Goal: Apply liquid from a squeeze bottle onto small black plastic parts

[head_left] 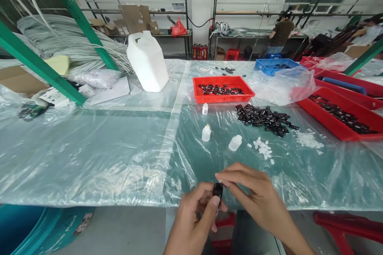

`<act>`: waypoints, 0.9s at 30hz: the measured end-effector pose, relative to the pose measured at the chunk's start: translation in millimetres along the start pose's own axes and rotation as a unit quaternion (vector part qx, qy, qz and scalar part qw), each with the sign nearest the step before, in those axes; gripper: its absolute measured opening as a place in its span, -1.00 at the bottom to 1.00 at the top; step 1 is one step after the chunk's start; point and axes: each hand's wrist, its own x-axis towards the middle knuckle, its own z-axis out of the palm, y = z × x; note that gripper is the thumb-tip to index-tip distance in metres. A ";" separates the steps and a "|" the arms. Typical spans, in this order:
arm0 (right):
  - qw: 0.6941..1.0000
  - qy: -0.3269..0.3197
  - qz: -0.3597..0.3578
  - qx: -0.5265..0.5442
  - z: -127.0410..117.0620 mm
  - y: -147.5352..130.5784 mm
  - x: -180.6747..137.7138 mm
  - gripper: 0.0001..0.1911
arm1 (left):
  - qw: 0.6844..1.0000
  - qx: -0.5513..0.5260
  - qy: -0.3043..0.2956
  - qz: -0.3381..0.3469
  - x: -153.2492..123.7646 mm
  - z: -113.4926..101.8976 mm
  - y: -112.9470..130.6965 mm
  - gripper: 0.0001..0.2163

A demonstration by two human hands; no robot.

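My left hand (199, 215) is closed round a small black, glossy casing with rounded ends (218, 190), held upright between thumb and fingers over the table's front edge. Just above its top end, my right hand (254, 191) has its fingertips pinched together; a pale speck shows there, too small to make out. Beyond the hands lie loose white oval pieces (263, 148). A white squeeze bottle (235, 143) lies tilted, while a bottle with a yellowish tip (206, 133) and a smaller bottle (205, 108) stand upright. Farther right is a heap of black casings (265, 118).
Plastic film covers the green table (119, 147). A red tray (223, 98) holds black pieces, as does another red tray (338, 121) at right. A blue tray (277, 65), plastic bag (281, 85) and white jug (148, 61) stand farther back. Green shelf posts (44, 65) rise at left.
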 end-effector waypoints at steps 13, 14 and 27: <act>0.996 0.036 0.079 0.003 4.8 -2.6 -7.1 -0.67 | 0.996 0.087 0.012 0.007 0.9 2.9 -6.6 -0.61; 0.995 0.035 0.088 0.010 6.0 -2.6 -8.0 -0.68 | 0.996 0.088 0.010 0.009 1.3 2.7 -7.1 -0.61; 0.990 0.073 0.109 0.042 28.6 6.9 -21.5 -0.70 | 0.995 0.090 0.020 0.044 0.7 0.5 -17.3 -0.67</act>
